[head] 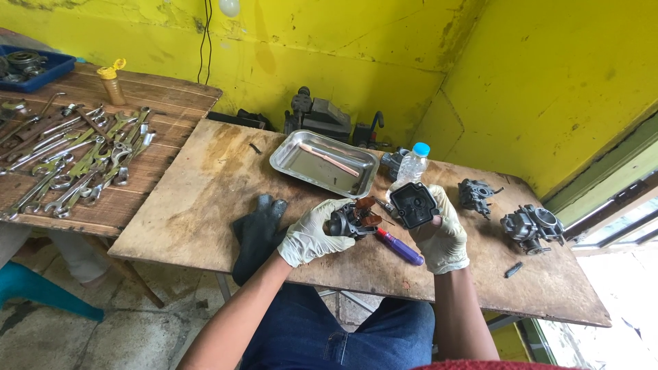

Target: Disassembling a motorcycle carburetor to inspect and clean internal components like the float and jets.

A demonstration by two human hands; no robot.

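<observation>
Gloves on, your left hand (312, 236) grips the carburetor body (351, 220) near the tabletop's (205, 205) front edge; your right hand (444, 240) clasps the black float-bowl cover (413, 204) just right of it, hollow facing you.

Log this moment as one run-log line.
left hand: holds carburetor body | right hand: holds black cover | purple screwdriver: on table
</observation>
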